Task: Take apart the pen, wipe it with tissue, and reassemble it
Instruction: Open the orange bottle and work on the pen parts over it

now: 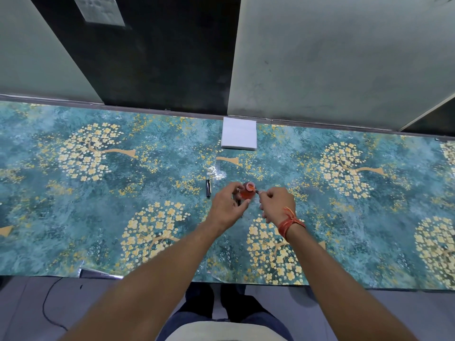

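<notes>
Pen in pieces between my hands, over the patterned table.

My left hand curls around a small orange-red piece with a pale ring on top, and a dark slim part shows under my fingers; my right hand pinches a thin dark pen part by its end, right beside the orange piece. What the orange piece is I cannot tell. The black cap lies on the table just left of my hands, and the tissue stack sits well beyond, by the far edge. These parts look light, stiff and smooth, so probably slippery; I'd pinch them mid-length and keep them low.
</notes>
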